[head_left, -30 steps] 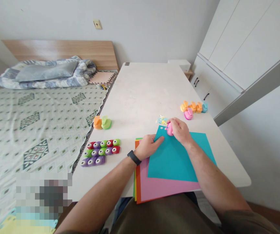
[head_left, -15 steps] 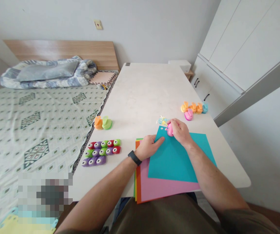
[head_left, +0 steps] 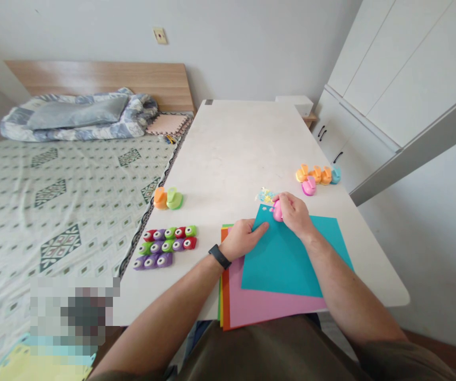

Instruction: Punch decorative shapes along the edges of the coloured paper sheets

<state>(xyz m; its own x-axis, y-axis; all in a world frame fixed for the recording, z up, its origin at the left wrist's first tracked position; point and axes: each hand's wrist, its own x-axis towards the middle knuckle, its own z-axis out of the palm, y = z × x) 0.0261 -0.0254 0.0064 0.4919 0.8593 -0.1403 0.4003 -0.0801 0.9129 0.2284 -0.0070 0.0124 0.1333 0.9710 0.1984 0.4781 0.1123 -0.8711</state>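
A teal sheet of paper (head_left: 287, 259) lies on top of a pink sheet (head_left: 259, 304) and other coloured sheets near the front edge of the white table (head_left: 228, 153). My right hand (head_left: 295, 214) is closed on a small pink paper punch (head_left: 277, 210) set on the teal sheet's far corner. My left hand (head_left: 243, 237), with a black band on the wrist, pinches the teal sheet's left edge and holds it down. Tiny paper cut-outs (head_left: 265, 196) lie just beyond the punch.
Several small punches in red, purple and green (head_left: 167, 246) sit in rows at the left. An orange and a green punch (head_left: 167, 199) stand near the table's left edge. Several orange, pink and blue punches (head_left: 317, 175) cluster at the right. A bed (head_left: 53, 180) adjoins the table.
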